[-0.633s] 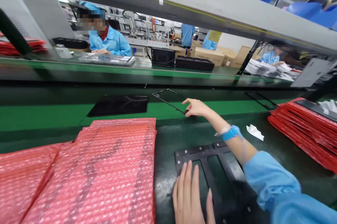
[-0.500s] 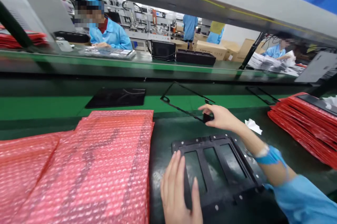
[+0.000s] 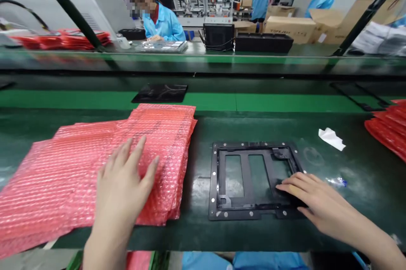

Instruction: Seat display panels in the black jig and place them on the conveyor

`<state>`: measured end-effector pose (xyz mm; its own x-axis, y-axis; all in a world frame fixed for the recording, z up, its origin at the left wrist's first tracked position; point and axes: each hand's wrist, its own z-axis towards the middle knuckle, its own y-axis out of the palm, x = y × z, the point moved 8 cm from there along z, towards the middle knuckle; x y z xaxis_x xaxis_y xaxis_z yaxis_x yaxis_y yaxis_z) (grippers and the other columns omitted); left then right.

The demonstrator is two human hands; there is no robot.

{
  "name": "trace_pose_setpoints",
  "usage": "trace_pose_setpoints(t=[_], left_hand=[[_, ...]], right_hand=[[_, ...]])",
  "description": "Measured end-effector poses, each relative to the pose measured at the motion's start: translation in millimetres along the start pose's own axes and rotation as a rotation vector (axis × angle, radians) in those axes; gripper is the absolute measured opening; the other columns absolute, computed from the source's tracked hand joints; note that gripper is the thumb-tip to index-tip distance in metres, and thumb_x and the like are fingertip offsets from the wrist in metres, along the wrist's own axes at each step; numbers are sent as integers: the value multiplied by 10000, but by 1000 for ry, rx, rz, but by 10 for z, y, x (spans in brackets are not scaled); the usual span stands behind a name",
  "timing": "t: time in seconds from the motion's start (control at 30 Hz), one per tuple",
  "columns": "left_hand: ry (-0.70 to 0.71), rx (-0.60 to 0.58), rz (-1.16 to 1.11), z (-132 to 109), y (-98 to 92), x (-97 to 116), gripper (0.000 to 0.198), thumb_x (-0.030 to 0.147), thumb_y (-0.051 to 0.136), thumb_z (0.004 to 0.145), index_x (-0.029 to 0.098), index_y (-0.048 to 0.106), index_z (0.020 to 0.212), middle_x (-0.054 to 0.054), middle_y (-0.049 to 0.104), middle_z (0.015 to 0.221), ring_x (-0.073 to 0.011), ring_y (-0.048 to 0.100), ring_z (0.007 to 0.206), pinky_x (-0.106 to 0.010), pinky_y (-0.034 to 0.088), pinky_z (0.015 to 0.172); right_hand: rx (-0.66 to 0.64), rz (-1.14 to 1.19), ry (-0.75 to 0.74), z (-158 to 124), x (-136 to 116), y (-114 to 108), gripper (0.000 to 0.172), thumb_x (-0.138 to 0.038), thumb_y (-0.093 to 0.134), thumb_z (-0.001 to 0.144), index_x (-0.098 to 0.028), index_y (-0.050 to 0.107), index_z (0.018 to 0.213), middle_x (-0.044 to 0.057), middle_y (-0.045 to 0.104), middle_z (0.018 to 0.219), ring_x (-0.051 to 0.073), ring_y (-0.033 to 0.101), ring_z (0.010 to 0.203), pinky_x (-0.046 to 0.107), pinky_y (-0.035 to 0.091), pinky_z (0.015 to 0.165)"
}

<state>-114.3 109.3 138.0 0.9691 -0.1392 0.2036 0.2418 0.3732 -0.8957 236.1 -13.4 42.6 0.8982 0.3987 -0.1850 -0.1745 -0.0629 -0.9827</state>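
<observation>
My left hand (image 3: 122, 185) lies flat with fingers spread on a stack of pink bubble-wrap bags (image 3: 79, 164) at the left of the dark bench. A black frame jig (image 3: 253, 179) with rectangular openings lies flat in front of me. My right hand (image 3: 309, 196) rests on the jig's lower right corner, fingers stretched out and pressing down on it. A thin black frame appears to sit inside the jig; I cannot tell its edges apart from the jig.
A green conveyor belt (image 3: 269, 103) runs behind the bench with a black panel (image 3: 160, 92) on it. A crumpled white scrap (image 3: 331, 139) lies at right, beside red bags (image 3: 388, 128). Across the line a person in blue (image 3: 161, 24) works; cardboard boxes (image 3: 290, 28) stand behind.
My right hand brought the thin black frame from the belt down to the jig and now lies flat on it. My left hand moved off the jig onto the pink bags.
</observation>
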Motion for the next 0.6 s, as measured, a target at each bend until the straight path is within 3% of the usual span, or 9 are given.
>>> trace_pose_setpoints(t=[0.07, 0.13, 0.27, 0.47, 0.6], left_hand=[[-50, -76, 70, 69, 188, -61, 649, 506, 309, 969, 42, 519, 1370, -253, 522, 1408, -443, 473, 1311, -643, 407, 1017], [-68, -78, 94, 89, 280, -75, 632, 481, 289, 961, 41, 567, 1319, -258, 540, 1380, -449, 491, 1278, -635, 422, 996], [-64, -18, 78, 104, 308, -119, 540, 474, 351, 911, 121, 638, 1201, -218, 590, 1285, -432, 524, 1193, -612, 450, 967], [12, 33, -56, 216, 337, -122, 229, 353, 443, 817, 200, 610, 852, -151, 620, 957, -354, 574, 987, -530, 474, 926], [35, 58, -94, 256, 237, -58, 95, 247, 418, 797, 231, 506, 764, -111, 627, 892, -298, 603, 931, -467, 496, 880]], right_hand=[[6, -28, -26, 5, 10, 22, 618, -1, 495, 681, -245, 634, 1232, 103, 701, 1138, 277, 646, 1047, 509, 536, 918], [12, -48, -33, 3, 34, 35, 615, -5, 498, 671, -241, 644, 1219, 102, 706, 1113, 273, 652, 1014, 497, 539, 901], [31, -65, -36, -32, 61, 21, 583, -47, 523, 718, -230, 625, 1262, 89, 701, 1158, 275, 644, 1048, 472, 541, 884], [81, 5, -30, -47, 116, -81, 349, -225, 509, 924, -247, 624, 1252, 50, 725, 1102, 232, 663, 1011, 421, 532, 898], [277, 57, 4, 85, 204, -298, 284, -314, 471, 979, -257, 646, 1195, 40, 734, 1080, 219, 673, 1002, 379, 526, 860]])
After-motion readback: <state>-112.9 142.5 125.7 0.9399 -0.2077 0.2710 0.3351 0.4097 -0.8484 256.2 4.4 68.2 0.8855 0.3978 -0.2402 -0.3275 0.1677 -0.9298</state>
